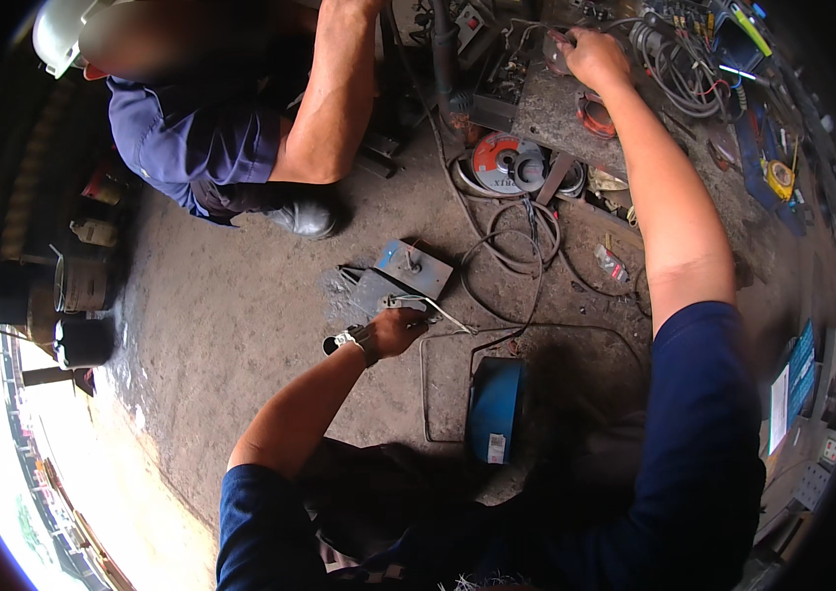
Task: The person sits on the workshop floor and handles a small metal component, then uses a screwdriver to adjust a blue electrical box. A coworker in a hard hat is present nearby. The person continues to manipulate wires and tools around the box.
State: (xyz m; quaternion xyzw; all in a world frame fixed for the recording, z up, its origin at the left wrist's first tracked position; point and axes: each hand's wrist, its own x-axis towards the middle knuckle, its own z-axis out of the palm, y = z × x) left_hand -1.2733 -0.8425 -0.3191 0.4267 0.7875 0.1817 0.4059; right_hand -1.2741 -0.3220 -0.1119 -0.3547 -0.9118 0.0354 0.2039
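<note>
On the left, my left hand [398, 332], a watch on its wrist, is closed at the near edge of a blue and grey metal device [370, 293] on the floor. What its curled fingers grip is hidden. A blue plate with a bolt [412, 261] forms the device's far side, and a pale wire runs by my fingers. My right arm reaches far to the bench top, where my right hand [597, 59] grips a dark, reddish-brown rounded piece [558, 51]. An orange-red ring-shaped part [596, 116] lies on the bench near that forearm.
A co-worker in a blue shirt [196, 133] crouches at the far left. Coiled cable [511, 261] and a blue metal box [495, 409] occupy the floor. Red and grey discs [499, 163] rest by the bench [561, 103]. Buckets [81, 283] stand at left.
</note>
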